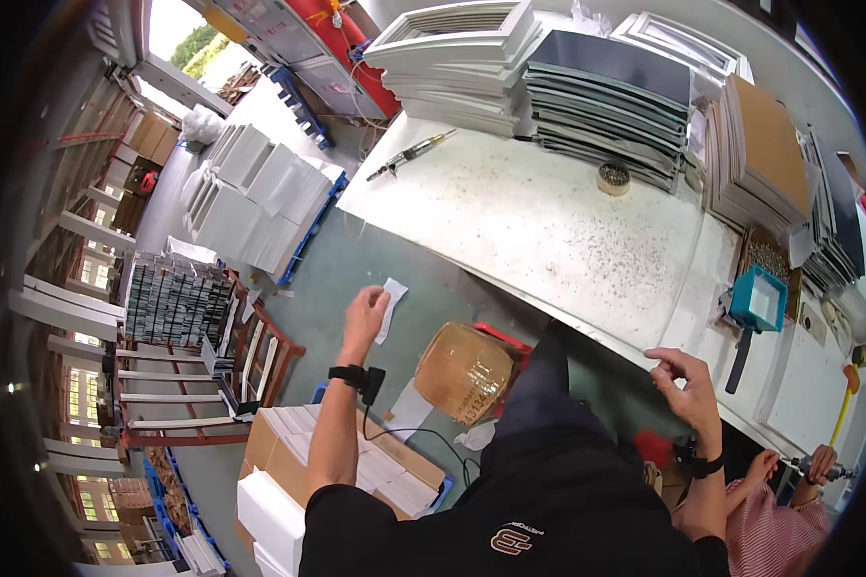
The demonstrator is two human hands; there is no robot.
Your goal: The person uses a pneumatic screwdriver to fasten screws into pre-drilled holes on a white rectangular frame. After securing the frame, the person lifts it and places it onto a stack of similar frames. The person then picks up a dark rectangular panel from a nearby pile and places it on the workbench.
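Note:
My left hand [364,315] is raised off to the left over the floor, its fingers curled in and nothing visible in them. Beside its fingertips shows a white strip of paper [392,306], which looks to lie on the floor behind. At the near edge of the white worktable [548,231], my right hand [685,383] hangs with thumb and forefinger apart, empty. Closest to it on the table is a blue square scoop [762,298] with a black handle. A powered screwdriver [412,156] lies at the table's far left corner, and a round tin of small screws [613,179] stands farther back.
White frames [452,96], dark panels [606,115] and brown boards [760,144] are stacked along the table's back. A taped carton [465,373] stands on the floor by my legs. At lower right, another person's hands [818,465] hold a tool. White stacks [255,188] sit on a pallet.

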